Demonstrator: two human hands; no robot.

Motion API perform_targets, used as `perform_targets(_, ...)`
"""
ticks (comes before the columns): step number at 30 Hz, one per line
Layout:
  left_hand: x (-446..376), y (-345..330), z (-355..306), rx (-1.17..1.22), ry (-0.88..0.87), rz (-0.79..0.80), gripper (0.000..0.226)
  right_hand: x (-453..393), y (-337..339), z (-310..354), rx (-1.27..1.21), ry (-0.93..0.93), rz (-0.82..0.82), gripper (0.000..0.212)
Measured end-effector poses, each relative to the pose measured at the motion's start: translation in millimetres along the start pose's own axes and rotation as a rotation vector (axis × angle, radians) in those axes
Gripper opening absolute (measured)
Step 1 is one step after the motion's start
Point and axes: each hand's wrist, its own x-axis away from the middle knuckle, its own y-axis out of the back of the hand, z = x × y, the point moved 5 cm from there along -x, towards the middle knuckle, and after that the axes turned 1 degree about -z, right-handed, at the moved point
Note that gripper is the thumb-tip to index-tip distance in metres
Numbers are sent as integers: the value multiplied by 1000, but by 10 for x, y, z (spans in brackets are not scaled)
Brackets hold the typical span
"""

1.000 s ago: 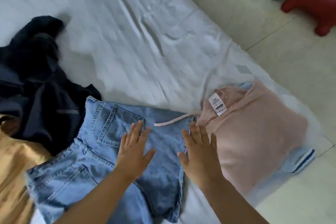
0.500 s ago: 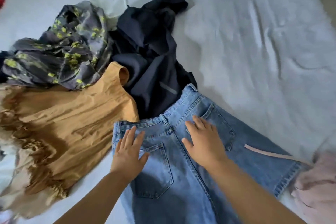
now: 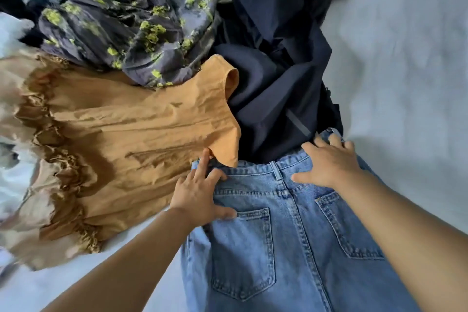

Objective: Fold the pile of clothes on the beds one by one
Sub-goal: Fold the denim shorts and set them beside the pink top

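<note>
Plainly early: the jeans (image 3: 291, 235) lie flat at 6 o'clock on the bed (image 3: 405, 58), left hand (image 3: 200, 192) and right hand (image 3: 329, 162) spread flat on the waistband, gripping nothing. Unfolded mustard dress (image 3: 126, 134), navy garment (image 3: 278, 71) and floral garment (image 3: 139, 20) wait from 9 to 12.

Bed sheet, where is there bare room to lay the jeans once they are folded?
The widest bare patch of the white sheet lies right of the navy garment and above the right hand. A narrower strip runs between the left forearm and the mustard dress. The upper left is crowded: the floral garment, dress and navy garment overlap above the jeans.
</note>
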Motion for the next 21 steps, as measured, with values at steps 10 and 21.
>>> perform_targets(10,510,362,-52,54,-60,-330,21,643,584,-46,101,11,-278,53)
perform_targets(21,1617,637,-92,217,-87,-148,14,2134,709,-315,185,12,-20,22)
